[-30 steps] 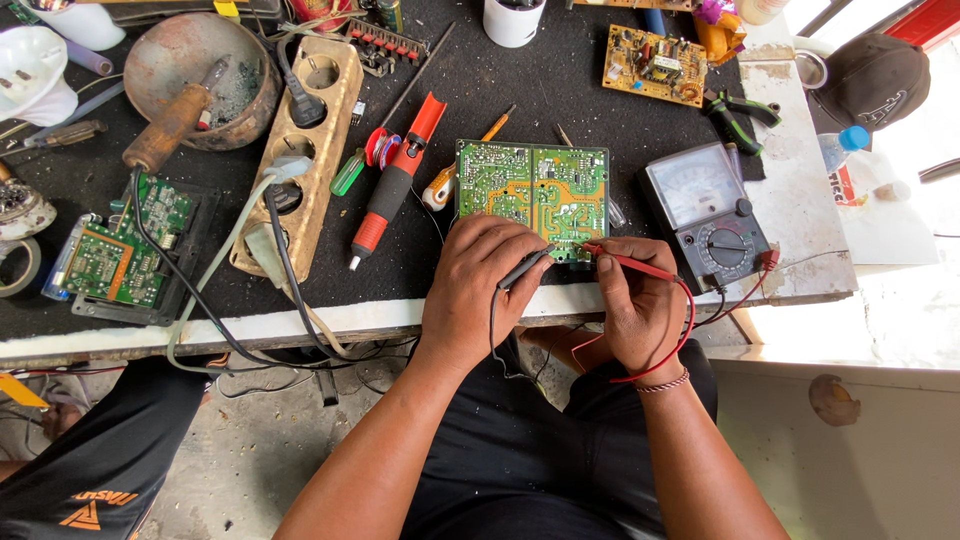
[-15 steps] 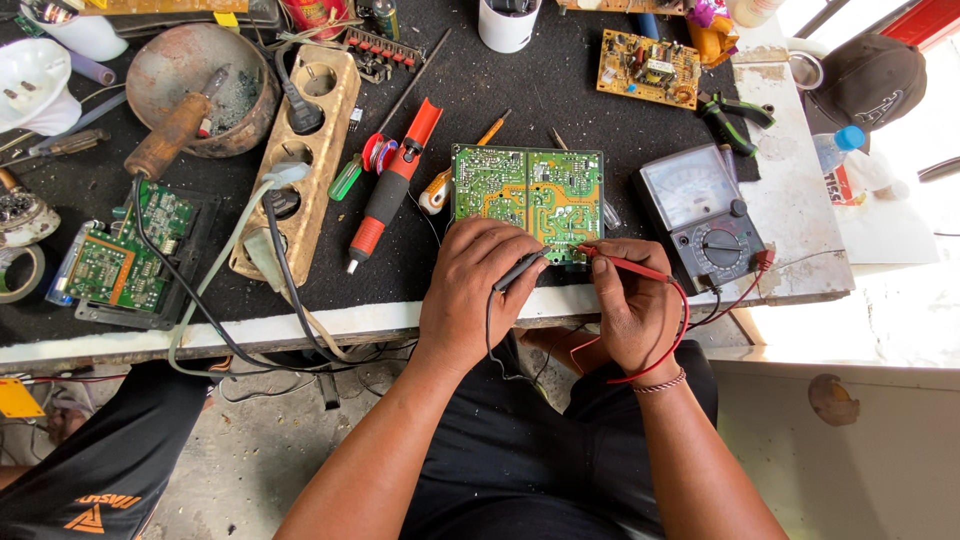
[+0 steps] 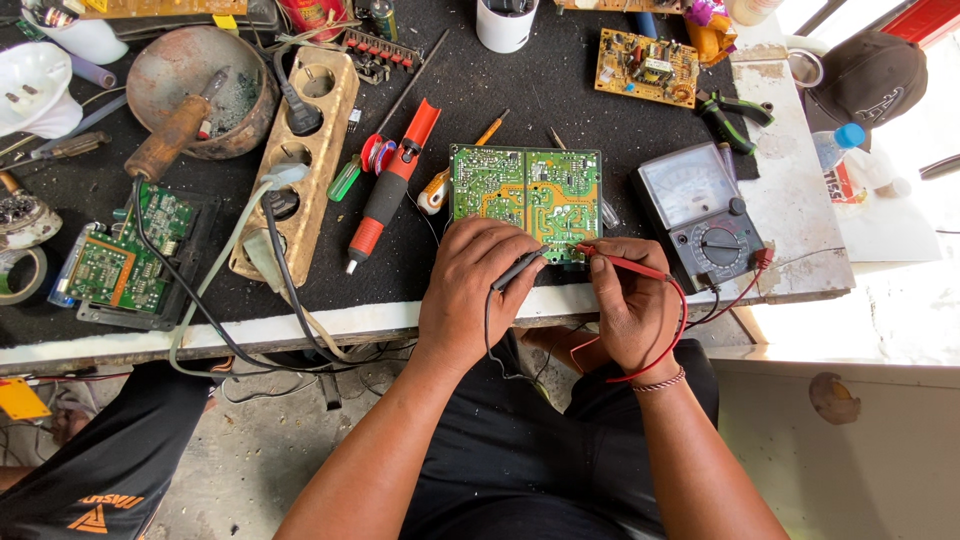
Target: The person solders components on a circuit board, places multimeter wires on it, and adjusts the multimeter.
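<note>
Three circuit boards are being carried by the black workbench [image 3: 600,120]. One green circuit board [image 3: 527,196] is being kept near its front edge, with one analog multimeter [image 3: 702,212] beside it. One black probe [image 3: 517,270] is being pinched by the left hand [image 3: 470,295], one red probe [image 3: 618,262] by the right hand [image 3: 632,305], both tips at the board's near edge.

Bright daylight floods in from the right, overexposing that edge into white glare; the dark workbench mat [image 3: 560,100] stays evenly lit, sharp, with soft shadows.
</note>
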